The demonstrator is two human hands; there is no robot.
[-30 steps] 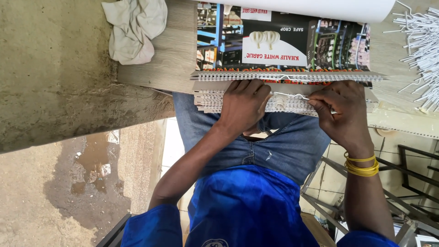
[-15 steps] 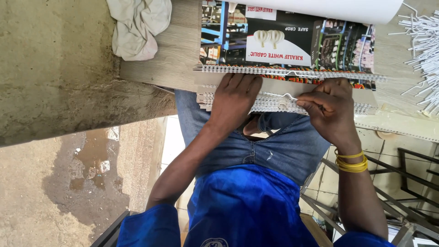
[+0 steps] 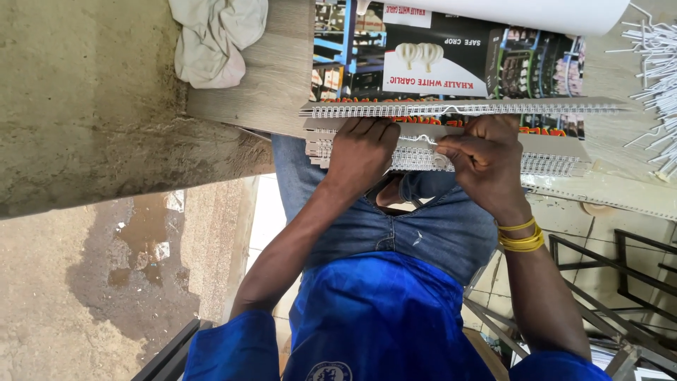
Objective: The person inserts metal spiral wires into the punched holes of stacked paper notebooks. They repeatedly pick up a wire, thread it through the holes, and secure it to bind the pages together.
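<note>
At the top of the view, on a pale wooden table (image 3: 282, 70): one crumpled off-white cloth (image 3: 215, 35) by the left end, one glossy printed sheet (image 3: 437, 56) with photos of shelves and garlic bulbs, one white paper roll (image 3: 522, 10) lying across the far edge, and a loose heap of white wire pieces (image 3: 656, 63) at the right, too many to count.

Along the near edge of the printed sheet, two rows of white wire binding: the upper row (image 3: 458, 109) running almost the full width of the sheet, and the lower row (image 3: 550, 162) on a grey stack of sheets (image 3: 557, 147) that juts over the table edge above the lap.

Two hands at work on that lower row. Left hand (image 3: 360, 148) palm down, fingers bent and pressing the stack flat, gripping nothing. Right hand (image 3: 486, 159) closed in a pinch, thumb and fingertips clamped on the wire loops near the middle of the row. Thin yellow bangles (image 3: 522, 236) on the right wrist, exact number hard to tell.

Below the table: blue jeans (image 3: 437, 226) and a blue shirt (image 3: 381, 317). To the left, rough concrete ground with one dark wet patch (image 3: 134, 247); between the legs, pale floor tiles (image 3: 264, 219); to the right, a dark metal frame (image 3: 620, 261).
</note>
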